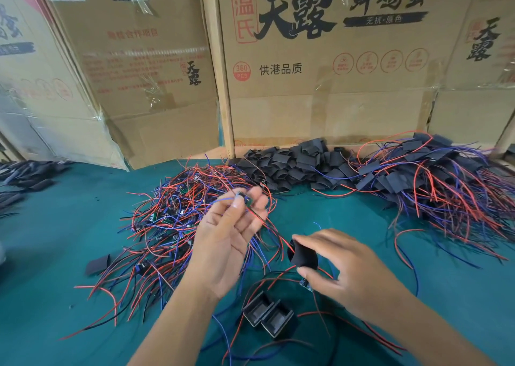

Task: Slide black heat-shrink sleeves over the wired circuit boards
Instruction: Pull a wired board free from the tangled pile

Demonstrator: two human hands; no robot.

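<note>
At centre frame, a worker's left hand [223, 237] pinches a small wired circuit board [247, 200] at its fingertips above a tangle of loose boards [178, 226]. The right hand [342, 265], lower right, grips a black heat-shrink sleeve [303, 254] between thumb and fingers over the green table [83, 215]. A heap of empty sleeves [292, 162] lies behind.

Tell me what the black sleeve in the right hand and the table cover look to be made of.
Black sleeve: looks like thin, matte, flexible plastic tubing; it bends where the right hand pinches it and shows no gloss. Table cover: probably a teal rubber or vinyl mat; smooth, even and dull, though fabric cannot be ruled out.
</note>
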